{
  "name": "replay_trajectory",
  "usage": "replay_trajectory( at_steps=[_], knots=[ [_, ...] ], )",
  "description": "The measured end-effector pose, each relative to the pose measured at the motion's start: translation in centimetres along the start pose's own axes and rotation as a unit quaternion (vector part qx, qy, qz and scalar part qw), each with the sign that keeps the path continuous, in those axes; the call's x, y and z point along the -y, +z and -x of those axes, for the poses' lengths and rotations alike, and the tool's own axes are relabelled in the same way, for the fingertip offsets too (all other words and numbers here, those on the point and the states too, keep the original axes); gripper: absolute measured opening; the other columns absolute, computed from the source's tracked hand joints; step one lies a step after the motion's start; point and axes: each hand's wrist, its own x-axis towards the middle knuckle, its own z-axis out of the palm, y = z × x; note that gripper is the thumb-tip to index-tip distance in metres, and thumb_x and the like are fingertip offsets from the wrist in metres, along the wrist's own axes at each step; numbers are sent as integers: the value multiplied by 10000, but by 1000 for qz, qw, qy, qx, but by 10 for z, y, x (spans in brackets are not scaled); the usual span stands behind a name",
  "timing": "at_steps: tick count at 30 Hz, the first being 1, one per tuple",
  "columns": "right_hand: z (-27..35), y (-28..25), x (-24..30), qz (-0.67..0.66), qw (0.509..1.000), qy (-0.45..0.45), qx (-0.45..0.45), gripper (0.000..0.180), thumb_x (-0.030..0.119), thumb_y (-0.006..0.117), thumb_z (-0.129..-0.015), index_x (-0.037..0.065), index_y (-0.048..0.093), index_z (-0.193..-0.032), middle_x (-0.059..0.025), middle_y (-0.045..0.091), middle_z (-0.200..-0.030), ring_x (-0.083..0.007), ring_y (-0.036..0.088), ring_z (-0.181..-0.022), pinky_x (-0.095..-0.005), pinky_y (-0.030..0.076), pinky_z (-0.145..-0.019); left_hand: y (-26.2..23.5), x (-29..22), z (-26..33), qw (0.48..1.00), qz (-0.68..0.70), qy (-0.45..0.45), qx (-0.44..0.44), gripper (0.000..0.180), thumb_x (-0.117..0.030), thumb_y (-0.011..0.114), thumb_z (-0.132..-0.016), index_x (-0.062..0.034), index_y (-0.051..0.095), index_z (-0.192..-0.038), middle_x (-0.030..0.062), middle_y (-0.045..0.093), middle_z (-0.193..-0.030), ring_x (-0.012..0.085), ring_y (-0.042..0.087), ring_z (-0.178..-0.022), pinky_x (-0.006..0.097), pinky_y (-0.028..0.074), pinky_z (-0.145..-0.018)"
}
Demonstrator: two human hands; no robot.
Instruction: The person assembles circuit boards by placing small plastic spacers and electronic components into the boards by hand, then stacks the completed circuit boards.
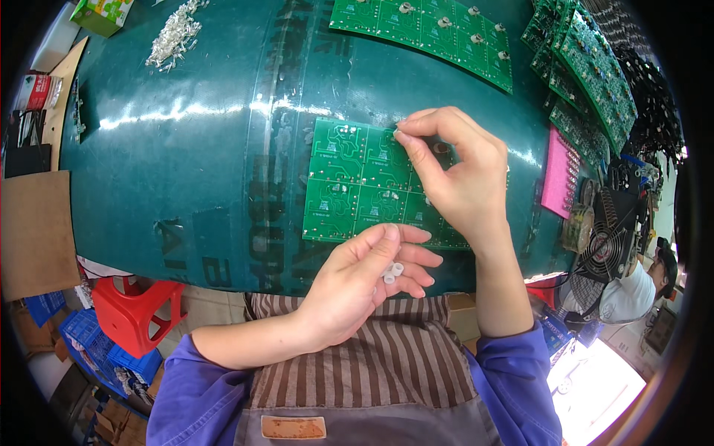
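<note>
Teal glossy tabletop (pixel 186 186) fills most of the view, with a pile of small clear plastic parts (pixel 175 36) up at the far left. Left hand (pixel 357 279) is curled near the table edge, fingers pinching a few small white plastic cylinders (pixel 393 272). Just above lies the green panel of printed circuit boards (pixel 349 182), flat on the table. Right hand (pixel 454 175) rests on it, thumb and forefinger pressed together at the top edge, probably on a tiny part, too small to tell.

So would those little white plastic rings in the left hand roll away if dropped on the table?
Probably: the small white plastic rings look round and tube-like, so they could roll. They seem light, as the left hand cups several loosely. The teal table looks glossy, offering little grip.
</note>
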Motion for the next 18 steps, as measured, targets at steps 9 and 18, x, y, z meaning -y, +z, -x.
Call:
replay_trajectory(
  at_steps=[9,18],
  knots=[
    [5,3,5,-20,997,74,-27,69,14,664,-720,29,602,-748,-90,617,-723,-251,602,-673,-317,474,-584,2,-1,-1,1000,-1,-6,-6,349,-276,351,-983,11,471,-1141,162,609,-998,163,610,-802,278,489,-689],
    [2,-25,-6,66,990,-117,39,162,42,645,-724,36,569,-867,-121,611,-850,-298,579,-825,-385,461,-711,3,-1,1,999,-46,-14,-19,312,-268,379,-976,-6,471,-1121,171,604,-1046,160,610,-814,288,496,-717]
  ],
)
